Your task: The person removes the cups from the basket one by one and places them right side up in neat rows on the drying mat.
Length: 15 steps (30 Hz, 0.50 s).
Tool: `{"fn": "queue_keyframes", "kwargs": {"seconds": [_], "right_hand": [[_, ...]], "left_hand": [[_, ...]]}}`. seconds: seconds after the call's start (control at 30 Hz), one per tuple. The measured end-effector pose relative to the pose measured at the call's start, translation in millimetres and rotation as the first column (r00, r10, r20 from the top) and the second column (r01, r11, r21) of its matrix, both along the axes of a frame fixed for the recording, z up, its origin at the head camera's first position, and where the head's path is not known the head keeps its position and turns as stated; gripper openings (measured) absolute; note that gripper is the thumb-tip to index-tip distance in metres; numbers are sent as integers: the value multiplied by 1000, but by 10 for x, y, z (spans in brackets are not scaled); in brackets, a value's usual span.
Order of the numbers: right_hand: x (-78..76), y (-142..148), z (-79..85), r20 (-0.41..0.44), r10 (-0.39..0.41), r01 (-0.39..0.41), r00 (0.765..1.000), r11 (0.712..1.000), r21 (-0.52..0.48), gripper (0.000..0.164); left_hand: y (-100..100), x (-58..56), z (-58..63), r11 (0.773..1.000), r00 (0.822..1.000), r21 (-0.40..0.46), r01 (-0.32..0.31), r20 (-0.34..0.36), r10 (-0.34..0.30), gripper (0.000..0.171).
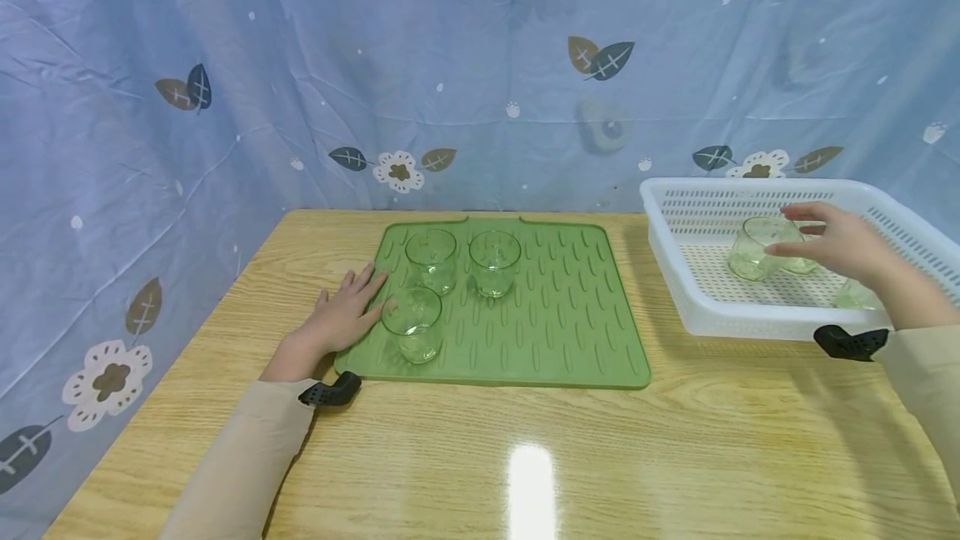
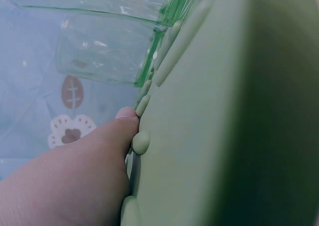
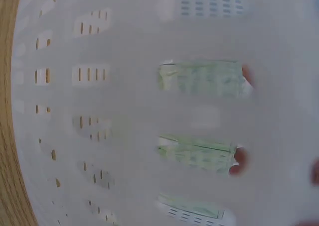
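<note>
Glass cup (image 1: 749, 258) near right fingers (image 1: 812, 211)

Clear glass (image 1: 750, 259) in white basket (image 1: 757, 322)

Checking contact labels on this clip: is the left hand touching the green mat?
Touching: in the left wrist view, the left hand has its thumb against the ribbed face of the green mat.

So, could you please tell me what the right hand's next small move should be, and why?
The right hand should probably close gently on the leftmost glass in the white basket: its thumb and fingers are spread near that glass's rim, though contact is unclear, while the left hand rests on the green mat.
</note>
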State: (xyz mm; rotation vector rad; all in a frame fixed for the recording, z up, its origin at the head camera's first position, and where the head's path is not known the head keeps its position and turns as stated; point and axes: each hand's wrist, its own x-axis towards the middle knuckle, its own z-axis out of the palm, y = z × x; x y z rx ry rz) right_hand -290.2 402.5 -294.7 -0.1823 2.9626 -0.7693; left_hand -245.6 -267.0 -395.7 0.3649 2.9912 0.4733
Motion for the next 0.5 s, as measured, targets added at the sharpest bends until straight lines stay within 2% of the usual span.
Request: {"fn": "queue_keyframes", "kwargs": {"seconds": [0.2,0.5], "right_hand": [[-26,-47,-8,29,25,-26,999,999,45,91],[-64,-106,-36,-7,52,-51,999,996,79,84]], "left_hand": [[1,6,-4,1000,1000,4,-1,-2,1,73],[-1,3,-11,1000,1000,2,-3,-7,3,73]]}}
